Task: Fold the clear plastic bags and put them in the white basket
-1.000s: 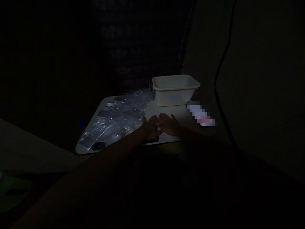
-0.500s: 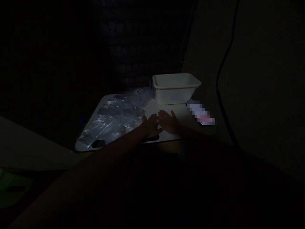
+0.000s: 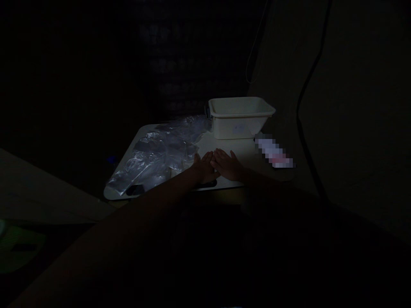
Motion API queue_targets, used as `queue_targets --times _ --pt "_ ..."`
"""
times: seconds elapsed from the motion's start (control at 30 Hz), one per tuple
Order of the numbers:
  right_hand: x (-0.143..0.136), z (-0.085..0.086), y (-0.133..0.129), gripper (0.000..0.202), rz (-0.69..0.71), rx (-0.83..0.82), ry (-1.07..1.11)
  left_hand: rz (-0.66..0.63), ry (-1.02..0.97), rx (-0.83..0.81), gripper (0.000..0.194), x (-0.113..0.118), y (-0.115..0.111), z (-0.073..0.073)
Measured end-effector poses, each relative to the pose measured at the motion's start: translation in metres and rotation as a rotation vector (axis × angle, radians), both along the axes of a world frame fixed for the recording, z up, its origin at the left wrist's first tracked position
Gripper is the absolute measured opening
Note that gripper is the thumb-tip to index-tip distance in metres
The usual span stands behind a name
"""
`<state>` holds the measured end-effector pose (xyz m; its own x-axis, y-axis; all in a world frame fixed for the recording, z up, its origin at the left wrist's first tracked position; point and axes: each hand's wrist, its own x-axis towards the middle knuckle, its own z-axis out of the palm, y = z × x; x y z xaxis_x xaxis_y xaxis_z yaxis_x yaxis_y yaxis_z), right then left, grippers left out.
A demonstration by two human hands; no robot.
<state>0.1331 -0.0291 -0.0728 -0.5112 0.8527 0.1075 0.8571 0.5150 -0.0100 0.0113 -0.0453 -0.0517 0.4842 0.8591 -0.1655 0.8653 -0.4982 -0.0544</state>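
The left hand (image 3: 204, 169) and right hand (image 3: 228, 167) lie on the worktop (image 3: 247, 149), fingers outstretched, holding nothing. Clear plastic bags (image 3: 157, 149) sit beside the left hand; a white tub (image 3: 236, 128) stands beyond.

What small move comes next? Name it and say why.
Probably slide the left hand a little left, to the near edge of the plastic. Both it and the right hand look open and flat over the table, with nothing visible in them, and the plastic lies just beside the left one.
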Motion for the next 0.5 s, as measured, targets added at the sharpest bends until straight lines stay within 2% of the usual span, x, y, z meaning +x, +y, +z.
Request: queue_targets --times 0.2,0.5 --pt "-0.0002 -0.0034 0.0020 0.057 -0.003 0.017 -0.030 0.013 0.020 -0.023 0.067 0.0009 -0.0001 0.0019" --pt "-0.0008 0.0005 0.0007 0.060 -0.016 -0.029 -0.007 0.012 -0.012 -0.030 0.068 0.0003 0.0005 0.0008"
